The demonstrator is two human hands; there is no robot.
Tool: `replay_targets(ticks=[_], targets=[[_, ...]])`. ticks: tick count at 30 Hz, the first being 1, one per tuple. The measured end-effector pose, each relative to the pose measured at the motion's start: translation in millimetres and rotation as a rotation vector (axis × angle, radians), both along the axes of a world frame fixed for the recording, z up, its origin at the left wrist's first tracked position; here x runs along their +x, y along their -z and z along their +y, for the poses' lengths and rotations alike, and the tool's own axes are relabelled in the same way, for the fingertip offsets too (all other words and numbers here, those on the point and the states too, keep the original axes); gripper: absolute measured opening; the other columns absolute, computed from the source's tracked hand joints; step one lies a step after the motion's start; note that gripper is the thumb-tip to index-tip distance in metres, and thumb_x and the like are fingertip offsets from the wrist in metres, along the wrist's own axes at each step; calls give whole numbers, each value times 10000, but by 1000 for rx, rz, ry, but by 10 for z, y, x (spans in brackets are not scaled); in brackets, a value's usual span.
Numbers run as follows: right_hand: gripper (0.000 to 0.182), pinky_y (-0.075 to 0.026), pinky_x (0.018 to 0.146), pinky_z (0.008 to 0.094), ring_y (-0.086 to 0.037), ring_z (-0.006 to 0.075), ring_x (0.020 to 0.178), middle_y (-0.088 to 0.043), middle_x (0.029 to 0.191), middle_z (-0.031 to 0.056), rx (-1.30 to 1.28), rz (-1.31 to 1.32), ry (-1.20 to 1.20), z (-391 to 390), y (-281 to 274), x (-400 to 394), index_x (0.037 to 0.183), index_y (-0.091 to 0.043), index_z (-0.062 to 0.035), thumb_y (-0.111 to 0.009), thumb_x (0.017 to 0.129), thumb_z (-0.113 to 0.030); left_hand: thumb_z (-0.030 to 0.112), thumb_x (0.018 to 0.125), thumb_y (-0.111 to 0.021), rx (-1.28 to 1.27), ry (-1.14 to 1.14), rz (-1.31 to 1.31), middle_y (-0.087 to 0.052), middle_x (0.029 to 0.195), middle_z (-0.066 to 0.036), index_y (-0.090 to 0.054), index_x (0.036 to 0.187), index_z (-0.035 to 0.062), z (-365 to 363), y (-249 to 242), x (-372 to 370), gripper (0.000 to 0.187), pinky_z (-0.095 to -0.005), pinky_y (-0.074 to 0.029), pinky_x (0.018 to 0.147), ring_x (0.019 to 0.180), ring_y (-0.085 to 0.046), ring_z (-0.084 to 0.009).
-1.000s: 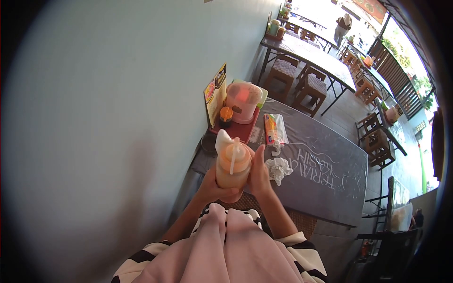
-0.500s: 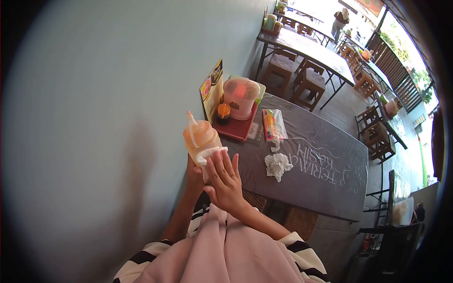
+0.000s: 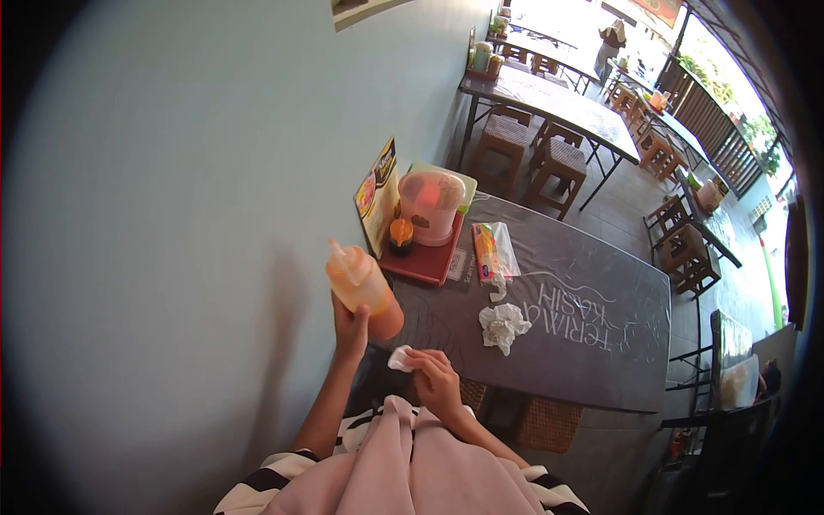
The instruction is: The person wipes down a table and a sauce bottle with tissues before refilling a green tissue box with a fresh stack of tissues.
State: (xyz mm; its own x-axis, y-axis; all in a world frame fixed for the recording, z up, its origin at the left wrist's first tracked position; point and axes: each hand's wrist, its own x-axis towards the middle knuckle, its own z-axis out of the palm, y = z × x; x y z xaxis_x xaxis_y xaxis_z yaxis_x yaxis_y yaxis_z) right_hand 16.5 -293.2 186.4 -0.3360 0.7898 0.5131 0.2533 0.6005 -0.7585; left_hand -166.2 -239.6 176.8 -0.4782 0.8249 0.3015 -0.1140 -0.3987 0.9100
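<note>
My left hand is wrapped round a translucent squeeze bottle with orange-red sauce in it, held tilted near the wall. Below and to the right of the bottle, my right hand pinches a folded white tissue, apart from the bottle. A crumpled tissue lies on the dark table. Behind it is a tissue pack with one tissue pulled partly out. A red tray by the wall bears a small dark bottle with an orange cap and a pink-lidded container.
A menu card stands upright between the tray and the wall. Woven stools sit under the near table edge. Further off are another long table, more stools and a person standing in the distance.
My right hand, with the tissue, has come off the bottle and moved down and right. The bottle's lower part now shows, still in my left hand. The view has tilted slightly.
</note>
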Motion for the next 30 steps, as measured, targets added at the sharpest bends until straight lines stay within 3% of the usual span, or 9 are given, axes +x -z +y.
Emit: replay_targets(ticks=[3,6,11,13,22,24,26,27,30], targets=[[268,-492,776,351,-620,281,888,-664,1012,118,-261,8,120,-62,349,263,932,-644,-30,-543,721,100,344,806,-703,-31,101,211,-451,1250,-121,-298,1330,18,480,341,67,739,-347,-373,973,1154,-459,-223],[257,-500,733,315,-644,262,842,-678,984,121,-397,-27,255,-133,554,503,933,-654,-41,-528,748,85,432,801,-693,-50,139,318,-463,1237,-113,-310,1313,24,970,525,283,758,-329,-373,961,1137,-469,-202],[219,-498,733,289,-667,238,819,-687,914,130,-539,-23,421,-176,725,756,938,-646,-23,-531,766,53,385,764,-742,-57,98,420,-512,1173,-147,-364,1271,2,1680,1013,564,740,-346,-392,942,1108,-505,-240],[215,-497,738,284,-669,227,827,-688,907,130,-574,-16,451,-188,831,819,943,-646,-20,-533,772,47,328,716,-787,-66,-20,594,-492,1205,-175,-368,1280,11,1882,1234,629,770,-368,-400,940,1107,-508,-308],[195,-488,714,287,-665,226,801,-678,878,146,-677,-38,471,70,921,888,951,-647,-36,-545,790,10,206,672,-814,-129,-314,624,-426,1201,-180,-372,1281,14,2152,1778,866,777,-422,-350,979,1149,-424,-353],[192,-487,705,294,-662,238,789,-674,869,149,-673,-67,469,198,919,907,951,-645,-40,-547,791,4,247,666,-821,-227,-306,587,-363,1217,-197,-364,1313,42,2156,1907,863,819,-438,-332,987,1164,-381,-369],[184,-483,691,307,-656,260,781,-668,856,151,-643,-125,465,313,950,921,950,-640,-42,-547,796,-6,322,649,-827,-565,-420,566,-358,1176,-208,-358,1341,86,2160,1973,912,869,-444,-357,950,1116,-400,-377],[184,-485,693,310,-655,266,791,-667,858,151,-675,-126,463,360,980,933,950,-639,-42,-542,797,-6,389,639,-824,-581,-439,586,-358,1157,-226,-344,1363,130,2191,2060,921,907,-433,-373,910,1058,-413,-365],[180,-486,688,313,-655,264,777,-666,855,156,-653,-99,485,488,1055,948,950,-638,-37,-539,802,-7,393,647,-818,-627,-453,427,-347,1163,-235,-310,1369,95,2269,2051,1005,932,-427,-374,897,1034,-404,-351]])
